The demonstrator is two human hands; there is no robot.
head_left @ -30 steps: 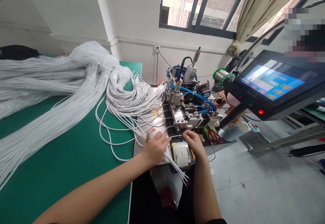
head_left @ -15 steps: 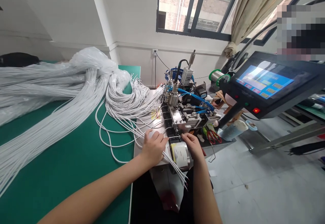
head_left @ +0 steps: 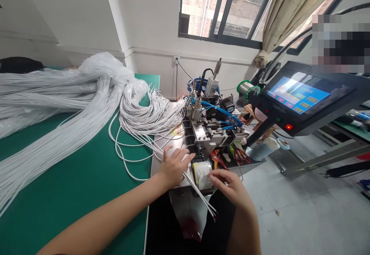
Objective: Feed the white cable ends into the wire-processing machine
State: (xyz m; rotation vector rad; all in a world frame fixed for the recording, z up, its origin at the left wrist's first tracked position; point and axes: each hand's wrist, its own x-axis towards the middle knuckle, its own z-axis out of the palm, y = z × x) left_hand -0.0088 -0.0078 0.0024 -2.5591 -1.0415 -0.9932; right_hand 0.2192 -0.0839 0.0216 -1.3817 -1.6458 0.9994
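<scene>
My left hand (head_left: 173, 166) lies on the metal plate in front of a small wire-processing machine (head_left: 211, 131), fingers pressed down on several white wires (head_left: 199, 195) whose stripped ends stick out past the bench edge. My right hand (head_left: 229, 185) hovers off the machine's front, near the wire ends and a small white-labelled block (head_left: 202, 172); its fingers are curled with the thumb and forefinger close together, and I cannot make out anything in them. A large bundle of white wires (head_left: 138, 116) fans across the green table (head_left: 72, 185).
A touchscreen panel (head_left: 297, 95) on an arm stands to the right. Red-handled scissors (head_left: 241, 155) and orange pliers (head_left: 216, 158) lie by the machine. More wire bundles in clear plastic (head_left: 58, 81) fill the back left. A solder spool (head_left: 248, 87) sits behind.
My right hand has pulled back from the machine's front toward me and the wire ends. My left hand stays pressed on the wires.
</scene>
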